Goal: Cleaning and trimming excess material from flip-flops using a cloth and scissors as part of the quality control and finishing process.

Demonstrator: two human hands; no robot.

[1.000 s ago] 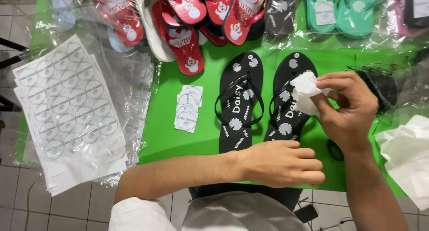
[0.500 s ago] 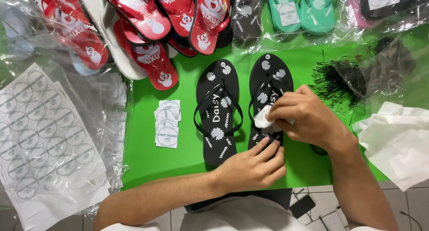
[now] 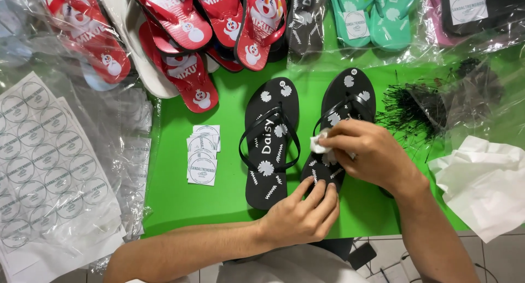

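Note:
Two black flip-flops with white flower prints lie side by side on the green table (image 3: 175, 195). My right hand (image 3: 366, 154) presses a small white cloth (image 3: 319, 143) onto the middle of the right flip-flop (image 3: 344, 105). My left hand (image 3: 303, 214) rests flat at the heel ends, its fingertips touching the right flip-flop's heel. The left flip-flop (image 3: 270, 143) lies untouched beside it.
Red flip-flops (image 3: 180, 48) are piled at the back left, teal ones (image 3: 372, 15) in plastic at the back. Sticker sheets (image 3: 44, 162) lie left, a small stack of square stickers (image 3: 203, 154) mid-table, black plastic ties (image 3: 415, 108) and white paper (image 3: 486, 179) right.
My right hand has carried the white cloth down from the flip-flop's toe end to its middle. My left hand has slid right to the heel of the right flip-flop.

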